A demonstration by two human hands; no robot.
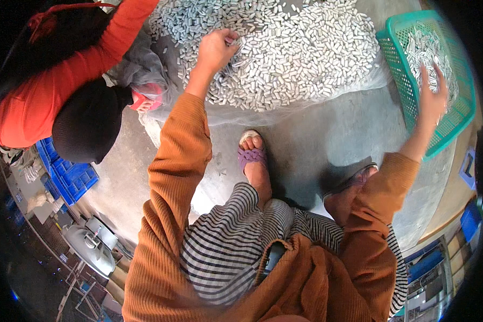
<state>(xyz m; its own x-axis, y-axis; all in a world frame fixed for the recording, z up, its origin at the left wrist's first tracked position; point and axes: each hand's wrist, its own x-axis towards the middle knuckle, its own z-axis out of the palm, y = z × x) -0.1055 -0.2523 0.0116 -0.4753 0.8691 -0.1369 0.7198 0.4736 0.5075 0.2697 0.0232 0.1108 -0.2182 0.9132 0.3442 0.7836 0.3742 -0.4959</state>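
A wide heap of small white cylindrical pieces (295, 53) lies on a thin translucent sheet (241, 114). Over its left part is my left hand (216, 51), fingers curled together at the tips; whatever they hold is too small or hidden to make out. Grey-blue pieces (190, 21) of similar shape lie at the heap's far left. On the right stands a green perforated plastic basket (451, 131) with a loose layer of slim whitish pieces (424, 48) inside. My right hand (433, 96) reaches into it, fingers spread over these pieces.
Close on the left, a person in a red top (37, 107) and dark cap (88, 121) leans toward the heap. A blue plastic crate (70, 172) is behind them. My sandalled feet (252, 153) stand on the concrete floor (333, 129) between heap and body.
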